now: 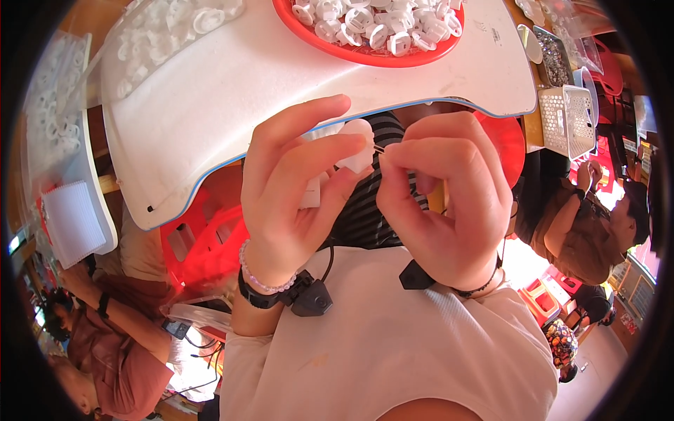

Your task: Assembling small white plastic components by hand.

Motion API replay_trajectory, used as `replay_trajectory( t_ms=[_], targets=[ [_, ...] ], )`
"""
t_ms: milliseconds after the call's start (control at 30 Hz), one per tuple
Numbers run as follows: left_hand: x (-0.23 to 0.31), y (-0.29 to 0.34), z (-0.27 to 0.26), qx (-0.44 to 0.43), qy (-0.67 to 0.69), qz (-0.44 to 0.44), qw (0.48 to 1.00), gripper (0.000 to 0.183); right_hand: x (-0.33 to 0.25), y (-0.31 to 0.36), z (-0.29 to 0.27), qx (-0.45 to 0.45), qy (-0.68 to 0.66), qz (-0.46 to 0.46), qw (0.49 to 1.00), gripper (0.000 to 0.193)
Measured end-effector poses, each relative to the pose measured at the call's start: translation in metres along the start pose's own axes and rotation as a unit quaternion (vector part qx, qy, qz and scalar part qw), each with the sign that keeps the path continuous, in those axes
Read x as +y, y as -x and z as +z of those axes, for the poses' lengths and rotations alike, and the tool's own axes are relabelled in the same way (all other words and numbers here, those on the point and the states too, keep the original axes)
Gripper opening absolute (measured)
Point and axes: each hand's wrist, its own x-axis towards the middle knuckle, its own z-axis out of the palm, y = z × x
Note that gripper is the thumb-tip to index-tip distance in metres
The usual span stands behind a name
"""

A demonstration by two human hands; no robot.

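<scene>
My left hand (291, 186) pinches a small white plastic piece (357, 144) between thumb and fingers, close in front of me. My right hand (446, 200) is curled beside it, its thumb and forefinger closed on a thin pin-like wire (379, 149) whose tip meets the white piece. Both hands hover just below the near edge of a white lap table (232, 91). On that table stands a red tray (365, 52) heaped with several white ring-shaped plastic parts (372, 24).
A clear bag of white parts (168, 31) lies on the table's left. A white mesh basket (570, 119) and small containers sit at the right. Red plastic stools (207, 242) stand below. Other people sit at the lower left (105, 337) and at the right (590, 224).
</scene>
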Motion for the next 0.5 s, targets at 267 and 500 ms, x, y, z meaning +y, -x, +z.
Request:
replay_trajectory(
  t_ms=[267, 500],
  targets=[
    [0.0008, -0.0021, -0.0028, -0.016, 0.009, -0.001, 1.000, 0.024, -0.0004, 0.0020, 0.0021, 0.007, -0.008, 0.029, 1.000, 0.022],
    [0.0035, 0.0023, -0.0059, -0.008, 0.019, -0.060, 0.998, 0.026, 0.0068, -0.0010, -0.0030, -0.049, -0.086, 0.027, 0.995, 0.019]
  ],
)
